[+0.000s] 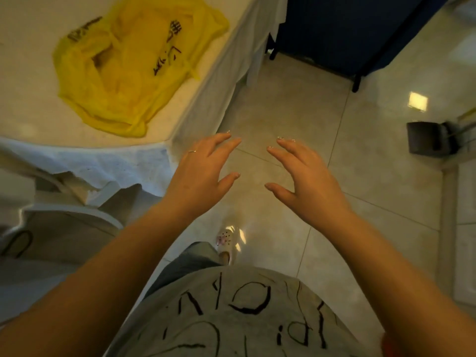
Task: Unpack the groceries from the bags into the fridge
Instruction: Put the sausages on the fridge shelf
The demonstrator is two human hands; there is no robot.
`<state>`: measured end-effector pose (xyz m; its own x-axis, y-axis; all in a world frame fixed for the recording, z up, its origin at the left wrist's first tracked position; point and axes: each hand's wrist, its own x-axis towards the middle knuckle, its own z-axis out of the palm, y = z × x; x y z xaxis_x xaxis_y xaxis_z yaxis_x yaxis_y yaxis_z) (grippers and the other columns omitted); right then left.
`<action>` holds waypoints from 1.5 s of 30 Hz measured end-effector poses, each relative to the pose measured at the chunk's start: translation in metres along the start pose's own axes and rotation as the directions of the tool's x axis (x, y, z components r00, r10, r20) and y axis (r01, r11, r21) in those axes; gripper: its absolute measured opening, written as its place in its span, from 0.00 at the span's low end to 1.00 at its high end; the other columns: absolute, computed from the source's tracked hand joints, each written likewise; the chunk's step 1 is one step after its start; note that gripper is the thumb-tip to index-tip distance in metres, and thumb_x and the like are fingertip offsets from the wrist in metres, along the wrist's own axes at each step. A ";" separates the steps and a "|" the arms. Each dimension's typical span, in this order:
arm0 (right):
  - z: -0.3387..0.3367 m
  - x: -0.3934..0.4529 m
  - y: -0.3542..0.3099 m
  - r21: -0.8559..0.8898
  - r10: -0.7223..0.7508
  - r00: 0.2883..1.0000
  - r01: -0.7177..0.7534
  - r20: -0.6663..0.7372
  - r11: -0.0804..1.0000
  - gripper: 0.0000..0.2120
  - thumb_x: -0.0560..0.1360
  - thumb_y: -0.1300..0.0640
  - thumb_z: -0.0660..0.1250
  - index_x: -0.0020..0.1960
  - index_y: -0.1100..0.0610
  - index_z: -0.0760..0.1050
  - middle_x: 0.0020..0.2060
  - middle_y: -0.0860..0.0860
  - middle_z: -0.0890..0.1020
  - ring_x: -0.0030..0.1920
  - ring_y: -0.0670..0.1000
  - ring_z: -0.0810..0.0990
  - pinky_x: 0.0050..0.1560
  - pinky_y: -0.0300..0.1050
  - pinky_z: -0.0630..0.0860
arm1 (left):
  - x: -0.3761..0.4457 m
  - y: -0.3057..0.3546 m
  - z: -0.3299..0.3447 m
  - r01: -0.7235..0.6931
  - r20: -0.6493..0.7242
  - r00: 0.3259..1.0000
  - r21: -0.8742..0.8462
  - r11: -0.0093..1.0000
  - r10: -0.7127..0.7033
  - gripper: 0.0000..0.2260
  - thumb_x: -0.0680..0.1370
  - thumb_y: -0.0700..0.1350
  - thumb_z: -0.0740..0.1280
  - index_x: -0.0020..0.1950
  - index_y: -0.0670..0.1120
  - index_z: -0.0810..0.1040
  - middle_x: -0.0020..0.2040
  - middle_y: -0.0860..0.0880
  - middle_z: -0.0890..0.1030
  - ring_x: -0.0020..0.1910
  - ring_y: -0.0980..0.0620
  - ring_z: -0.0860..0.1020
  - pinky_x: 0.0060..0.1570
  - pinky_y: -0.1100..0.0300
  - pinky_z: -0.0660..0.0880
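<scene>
Yellow plastic, flat and crumpled: the bag lies slack on the table, up and well to the left of the left hand. It looks collapsed, with no bulge of goods showing inside, so I judge it already emptied, though its folds could hide something small. Below it, left of the left forearm, a white chair stands against the table's cloth edge.

Moving right, the left hand hangs over the floor just past the table corner, fingers spread and relaxed, a ring on one, grasping nothing. Beside it, close but apart, the right hand mirrors it: fingers loosely fanned, palm down, also empty. Neither touches anything.

Beyond the hands, up and to the right, stands a dark blue panel on black feet; further right of the right hand sits a dark dustpan.

No fridge and no groceries are in view, so how much has been stored cannot be told. From the limp bag and the bare hands, this bag's share seems done; whether other bags remain is not shown.
</scene>
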<state>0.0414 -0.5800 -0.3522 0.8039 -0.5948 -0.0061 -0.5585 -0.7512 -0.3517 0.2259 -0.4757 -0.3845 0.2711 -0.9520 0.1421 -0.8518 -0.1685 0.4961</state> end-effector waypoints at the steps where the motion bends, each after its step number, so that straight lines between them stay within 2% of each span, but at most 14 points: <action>1: -0.006 0.018 0.008 -0.002 0.002 1.000 -0.002 -0.009 1.000 0.30 0.72 0.49 0.69 0.72 0.53 0.64 0.71 0.53 0.66 0.72 0.53 0.62 0.69 0.45 0.56 | 0.021 -0.005 -0.002 -0.011 -0.009 1.000 -0.004 1.000 0.011 0.26 0.74 0.49 0.68 0.71 0.45 0.68 0.68 0.43 0.71 0.66 0.44 0.70 0.62 0.45 0.70; 5: -0.025 0.084 0.038 0.003 0.011 1.000 -0.011 -0.008 1.000 0.30 0.73 0.49 0.69 0.72 0.52 0.64 0.71 0.52 0.66 0.72 0.53 0.61 0.69 0.43 0.54 | 0.093 -0.018 -0.003 -0.017 -0.056 0.998 0.007 1.000 0.017 0.27 0.74 0.54 0.62 0.70 0.43 0.69 0.66 0.42 0.72 0.64 0.44 0.71 0.63 0.48 0.70; 10: -0.039 0.165 0.085 0.034 -0.046 0.999 0.047 -0.017 0.998 0.29 0.74 0.50 0.68 0.71 0.53 0.65 0.71 0.53 0.66 0.72 0.52 0.60 0.68 0.39 0.50 | 0.166 -0.030 0.005 0.021 -0.072 0.997 0.020 1.000 -0.020 0.26 0.73 0.45 0.71 0.69 0.41 0.69 0.66 0.41 0.73 0.65 0.43 0.71 0.64 0.51 0.68; 13: -0.051 0.223 0.121 0.055 -0.097 0.995 0.099 -0.036 0.994 0.27 0.73 0.51 0.69 0.70 0.55 0.67 0.70 0.54 0.68 0.71 0.53 0.63 0.68 0.39 0.52 | 0.223 -0.037 0.011 0.081 -0.089 0.993 0.050 0.995 -0.077 0.26 0.73 0.47 0.70 0.69 0.43 0.69 0.67 0.42 0.72 0.66 0.43 0.70 0.63 0.48 0.69; 16: -0.067 0.283 0.164 0.058 -0.164 0.985 0.167 -0.053 0.984 0.27 0.73 0.52 0.70 0.69 0.56 0.68 0.69 0.56 0.69 0.70 0.55 0.65 0.67 0.44 0.57 | 0.288 -0.038 0.019 0.142 -0.121 0.984 0.067 0.988 -0.133 0.27 0.72 0.49 0.69 0.69 0.43 0.69 0.67 0.41 0.72 0.65 0.41 0.71 0.62 0.46 0.70; 24: -0.109 0.434 0.255 0.081 -0.357 0.934 0.356 -0.002 0.931 0.27 0.72 0.53 0.71 0.69 0.56 0.69 0.68 0.56 0.70 0.68 0.57 0.68 0.65 0.46 0.61 | 0.435 -0.033 0.026 0.290 -0.206 0.941 0.081 0.954 -0.268 0.27 0.73 0.49 0.70 0.70 0.44 0.69 0.68 0.42 0.71 0.66 0.43 0.70 0.63 0.50 0.67; 28: -0.113 0.502 0.265 0.160 -0.452 0.892 0.443 0.019 0.882 0.26 0.72 0.55 0.71 0.68 0.57 0.69 0.68 0.56 0.70 0.69 0.57 0.67 0.66 0.48 0.62 | 0.476 -0.055 0.019 0.389 -0.256 0.898 0.087 0.917 -0.356 0.27 0.72 0.50 0.68 0.70 0.45 0.69 0.69 0.43 0.71 0.67 0.44 0.69 0.63 0.50 0.68; 33: -0.110 0.589 0.259 0.173 -0.552 0.834 0.543 0.005 0.822 0.25 0.71 0.51 0.67 0.67 0.57 0.70 0.68 0.56 0.71 0.68 0.58 0.68 0.65 0.53 0.66 | 0.525 -0.098 0.008 0.460 -0.314 0.852 0.065 0.886 -0.419 0.27 0.73 0.50 0.68 0.70 0.45 0.68 0.69 0.43 0.71 0.67 0.44 0.69 0.64 0.49 0.67; 38: -0.111 0.678 0.250 0.119 -0.587 0.809 0.580 0.027 0.806 0.26 0.72 0.53 0.70 0.68 0.56 0.70 0.69 0.56 0.70 0.68 0.58 0.66 0.65 0.51 0.64 | 0.585 -0.153 -0.011 0.509 -0.335 0.819 0.048 0.860 -0.466 0.26 0.75 0.49 0.69 0.71 0.47 0.68 0.70 0.46 0.70 0.68 0.45 0.68 0.66 0.48 0.66; 42: -0.110 0.742 0.238 0.115 -0.608 0.792 0.599 0.058 0.792 0.25 0.72 0.51 0.68 0.67 0.56 0.70 0.68 0.56 0.70 0.67 0.58 0.67 0.64 0.54 0.67 | 0.624 -0.192 -0.030 0.537 -0.332 0.801 0.032 0.843 -0.498 0.25 0.75 0.49 0.69 0.71 0.49 0.68 0.70 0.47 0.70 0.68 0.47 0.68 0.66 0.49 0.67; 45: -0.102 0.782 0.226 0.128 -0.627 0.772 0.615 0.106 0.778 0.26 0.72 0.54 0.71 0.67 0.56 0.70 0.68 0.56 0.70 0.69 0.59 0.67 0.65 0.55 0.66 | 0.640 -0.213 -0.038 0.573 -0.322 0.787 0.063 0.817 -0.527 0.25 0.75 0.50 0.68 0.71 0.49 0.67 0.70 0.47 0.70 0.68 0.47 0.68 0.66 0.53 0.63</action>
<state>0.5225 -1.2439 -0.3407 0.9923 0.0424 0.1163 0.0856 -0.9138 -0.3971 0.5979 -1.0398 -0.3663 0.8063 -0.5779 0.1264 -0.5691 -0.6994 0.4325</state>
